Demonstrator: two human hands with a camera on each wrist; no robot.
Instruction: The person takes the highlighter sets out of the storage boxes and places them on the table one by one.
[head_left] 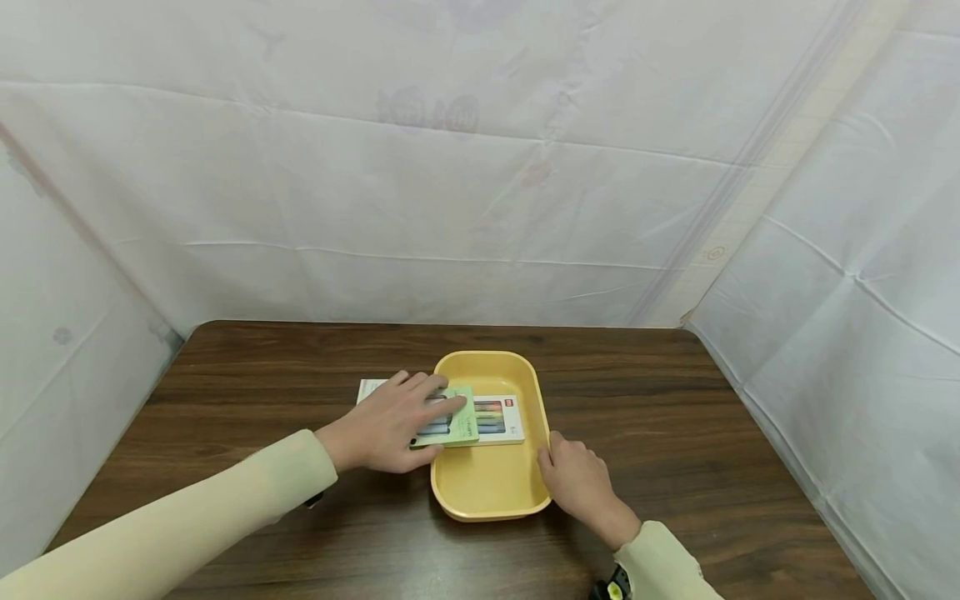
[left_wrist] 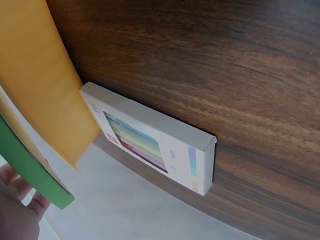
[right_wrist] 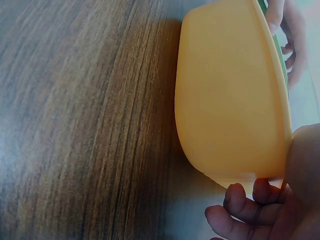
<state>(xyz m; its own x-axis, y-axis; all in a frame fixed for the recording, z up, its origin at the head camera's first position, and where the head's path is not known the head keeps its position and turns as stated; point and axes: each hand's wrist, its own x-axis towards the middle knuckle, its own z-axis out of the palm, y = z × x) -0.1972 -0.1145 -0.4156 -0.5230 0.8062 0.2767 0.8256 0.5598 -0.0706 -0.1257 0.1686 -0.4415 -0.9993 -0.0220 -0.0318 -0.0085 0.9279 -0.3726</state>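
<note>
1. The left hand (head_left: 392, 427) pinches a green marker box (head_left: 464, 421) above the left rim of the yellow tray (head_left: 487, 492), and covers part of this box
2. The right hand (head_left: 579, 479) grips the tray's right rim
3. Inside the tray lies a white marker box (head_left: 512, 421), partly hidden under the green one
4. A second white box (left_wrist: 145, 134) is on the bench (head_left: 262, 375), just beside the tray
5. White sheets (head_left: 480, 208) hang behind

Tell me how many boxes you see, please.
3: a green cardboard box in the left hand; a white windowed cardboard box in the yellow rectangular tray; another white box on the brown wood-grain table beside it. Others may be hidden.
</note>
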